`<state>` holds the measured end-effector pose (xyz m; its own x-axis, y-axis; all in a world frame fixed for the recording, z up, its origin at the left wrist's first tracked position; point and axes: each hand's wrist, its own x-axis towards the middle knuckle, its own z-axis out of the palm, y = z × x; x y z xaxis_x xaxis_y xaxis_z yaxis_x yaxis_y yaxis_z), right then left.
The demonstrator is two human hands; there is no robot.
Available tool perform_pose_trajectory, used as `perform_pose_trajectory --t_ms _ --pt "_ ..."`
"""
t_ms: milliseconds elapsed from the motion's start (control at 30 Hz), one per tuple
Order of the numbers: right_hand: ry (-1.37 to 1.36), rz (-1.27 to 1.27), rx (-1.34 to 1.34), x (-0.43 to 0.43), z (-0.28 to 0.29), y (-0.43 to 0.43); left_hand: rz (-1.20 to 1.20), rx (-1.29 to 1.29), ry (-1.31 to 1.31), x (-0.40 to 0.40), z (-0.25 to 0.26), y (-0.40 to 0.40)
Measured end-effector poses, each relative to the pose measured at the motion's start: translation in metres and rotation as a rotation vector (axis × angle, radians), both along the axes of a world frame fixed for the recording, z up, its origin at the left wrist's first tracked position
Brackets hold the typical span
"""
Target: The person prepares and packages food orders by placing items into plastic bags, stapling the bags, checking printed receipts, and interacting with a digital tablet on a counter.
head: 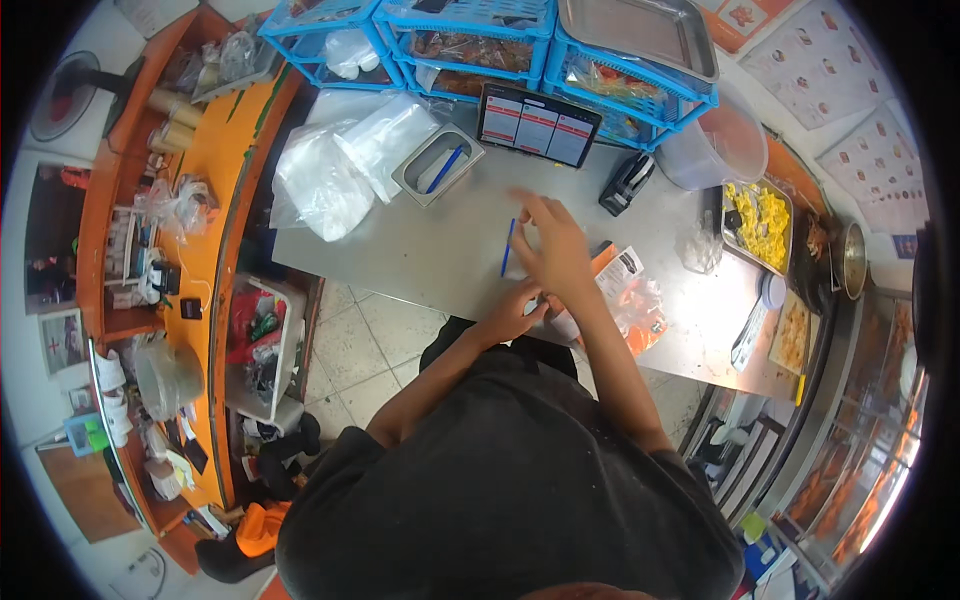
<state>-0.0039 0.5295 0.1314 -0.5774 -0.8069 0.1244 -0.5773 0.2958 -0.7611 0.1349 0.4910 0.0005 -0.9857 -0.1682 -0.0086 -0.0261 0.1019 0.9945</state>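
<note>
My left hand [511, 315] is low at the front edge of the steel table [420, 255], fingers curled near a pale rounded item that my wrist and fingers partly hide; whether it is gripped is unclear. My right hand [553, 244] is raised above it, fingers bent and slightly blurred. Beside the hands a blue strip [508, 247] shows, seemingly the edge of a small clear bag. Just right of my right forearm lies an orange and clear plastic bag [637, 311] with a printed paper slip [621, 271] on it.
Clear plastic bags [322, 180] and a steel container [439, 165] lie at the back left. A tablet [538, 124] stands before blue racks [472, 45]. A black stapler-like device [627, 184], a tray of yellow food [757, 225] and a translucent tub [712, 146] are on the right.
</note>
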Motion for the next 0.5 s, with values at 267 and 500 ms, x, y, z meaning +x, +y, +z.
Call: perform_pose_trajectory --t_ms 267,500 --pt "0.116 -0.49 0.473 -0.101 -0.189 -0.085 -0.147 0.069 -0.226 0.058 -0.015 -0.07" --pt "0.211 -0.631 0.293 -0.143 -0.191 -0.093 -0.059 0.125 -0.338 0.11 -0.036 -0.121"
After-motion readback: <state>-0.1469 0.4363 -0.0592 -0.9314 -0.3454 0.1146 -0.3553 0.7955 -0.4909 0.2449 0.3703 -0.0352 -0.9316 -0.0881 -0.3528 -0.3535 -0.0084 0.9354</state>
